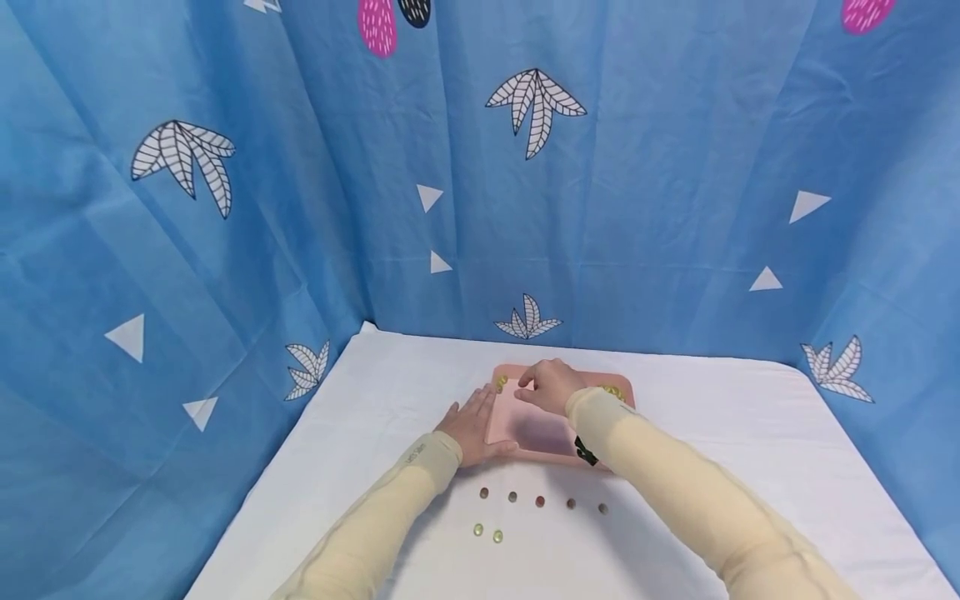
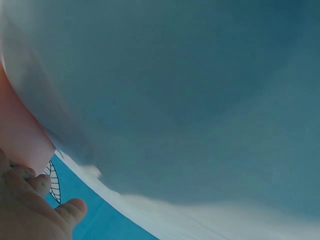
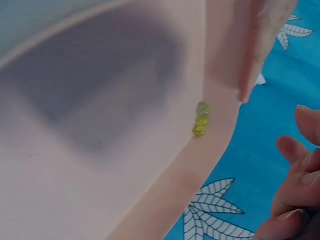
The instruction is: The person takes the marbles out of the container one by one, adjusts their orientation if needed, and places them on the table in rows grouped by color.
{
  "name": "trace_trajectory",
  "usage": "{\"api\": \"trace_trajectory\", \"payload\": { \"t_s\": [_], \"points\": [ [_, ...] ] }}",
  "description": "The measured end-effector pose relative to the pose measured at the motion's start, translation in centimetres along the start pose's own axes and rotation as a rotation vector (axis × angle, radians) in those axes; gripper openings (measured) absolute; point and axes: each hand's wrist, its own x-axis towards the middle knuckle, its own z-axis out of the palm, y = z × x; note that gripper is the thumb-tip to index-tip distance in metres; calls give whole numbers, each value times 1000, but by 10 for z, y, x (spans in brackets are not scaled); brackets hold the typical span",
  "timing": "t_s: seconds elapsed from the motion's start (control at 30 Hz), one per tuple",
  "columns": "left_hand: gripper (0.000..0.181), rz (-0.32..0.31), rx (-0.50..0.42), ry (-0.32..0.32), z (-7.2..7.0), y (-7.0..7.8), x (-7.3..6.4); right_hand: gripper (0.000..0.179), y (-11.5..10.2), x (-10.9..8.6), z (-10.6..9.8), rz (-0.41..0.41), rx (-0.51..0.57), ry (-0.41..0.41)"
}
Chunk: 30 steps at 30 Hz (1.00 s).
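A shallow pink tray (image 1: pixel 540 454) lies on the white cloth. My left hand (image 1: pixel 472 429) rests along its left edge with fingers straight, and in the left wrist view the left hand (image 2: pixel 30 210) shows beside the tray wall (image 2: pixel 20 125). Over the tray is my right hand (image 1: pixel 553 387), its fingers bent loosely with thumb and forefinger apart. In the right wrist view the right hand (image 3: pixel 297 185) shows nothing between its fingers. Yellow-green glass beads (image 3: pixel 201 120) sit in a tray corner, and more yellow-green beads (image 1: pixel 617 392) sit in the far right corner, partly hidden by my sleeve.
In front of the tray, several dark beads form a row, with a red bead (image 1: pixel 540 502) in the middle. Two light green beads lie nearer me, including a green bead (image 1: pixel 498 537). A blue patterned curtain (image 1: pixel 637 208) hangs behind and beside the table.
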Motion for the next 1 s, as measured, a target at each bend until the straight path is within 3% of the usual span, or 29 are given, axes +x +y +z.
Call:
{"api": "trace_trajectory", "payload": {
  "t_s": [0.33,0.67,1.0],
  "points": [
    [117,10,66,25,2,-1,2,25,6,20,12,120,31,-70],
    [113,24,60,34,2,0,-1,25,24,41,34,183,34,-104],
    [113,52,68,51,4,-3,0,18,21,52,50,224,99,-122]
  ]
}}
